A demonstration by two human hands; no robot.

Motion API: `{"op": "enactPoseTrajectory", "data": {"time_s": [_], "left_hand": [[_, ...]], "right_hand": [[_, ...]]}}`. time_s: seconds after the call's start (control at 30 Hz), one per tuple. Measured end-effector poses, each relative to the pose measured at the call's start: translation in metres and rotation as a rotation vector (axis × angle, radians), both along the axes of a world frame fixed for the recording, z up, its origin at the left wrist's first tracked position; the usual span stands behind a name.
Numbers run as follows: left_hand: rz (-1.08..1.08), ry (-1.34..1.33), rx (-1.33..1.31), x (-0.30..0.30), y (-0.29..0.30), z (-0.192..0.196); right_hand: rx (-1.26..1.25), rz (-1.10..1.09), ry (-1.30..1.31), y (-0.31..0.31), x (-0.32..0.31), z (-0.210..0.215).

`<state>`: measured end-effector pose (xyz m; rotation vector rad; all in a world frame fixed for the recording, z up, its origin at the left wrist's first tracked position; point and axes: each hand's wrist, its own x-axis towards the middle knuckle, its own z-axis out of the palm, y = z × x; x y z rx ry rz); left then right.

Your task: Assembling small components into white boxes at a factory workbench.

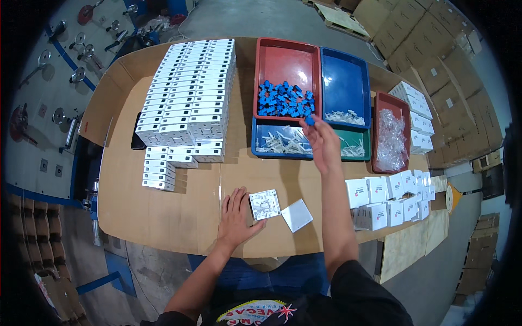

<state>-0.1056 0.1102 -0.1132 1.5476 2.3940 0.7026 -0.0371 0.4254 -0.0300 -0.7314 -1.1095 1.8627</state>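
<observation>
My left hand (236, 217) lies flat on the cardboard tabletop, fingers stretched out, its thumb along the lower edge of a square white housing (265, 205) whose inner side faces up. Just right of that housing lies a plain white square cover plate (297, 215). Raised over the trays, my right hand (325, 145) pinches a small blue plastic part (310, 120) between its fingertips. Beyond it, a red tray (288, 57) holds a heap of similar blue parts (285, 99). Under the right hand, a blue tray (283, 154) contains white plastic pieces (285, 140).
Tall stacks of white units (190, 92) stand at the left. Another blue tray (345, 70), a green tray (367, 146) and a red bin of clear plastic bags (392, 138) sit at the right. Small white boxes (375, 214) line the right edge.
</observation>
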Motion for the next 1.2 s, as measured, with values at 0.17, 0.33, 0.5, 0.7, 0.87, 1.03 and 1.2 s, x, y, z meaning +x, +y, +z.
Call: {"op": "enactPoseTrajectory", "data": {"time_s": [0.17,0.33,0.5,0.7,0.87,1.03,1.2], "left_hand": [[0.025,0.003,0.015,0.0,-0.001,-0.001],[0.016,0.031,0.023,0.001,0.001,-0.002],[0.025,0.067,0.062,0.002,-0.004,-0.009],[0.029,0.062,0.079,0.006,-0.004,-0.006],[0.034,0.054,0.091,0.005,-0.006,-0.007],[0.037,0.061,0.072,0.004,-0.004,-0.013],[0.043,0.058,0.097,0.004,-0.007,-0.014]], "right_hand": [[-0.278,0.103,0.135,-0.08,0.041,0.022],[-0.269,0.133,0.126,-0.128,0.072,0.046],[-0.243,0.187,0.163,-0.153,0.093,0.061],[-0.293,0.28,0.303,-0.174,0.117,0.062],[-0.441,0.413,0.522,-0.187,0.128,0.059],[-0.322,0.491,0.55,-0.202,0.136,0.061],[-0.302,0.57,0.592,-0.212,0.14,0.072]]}}
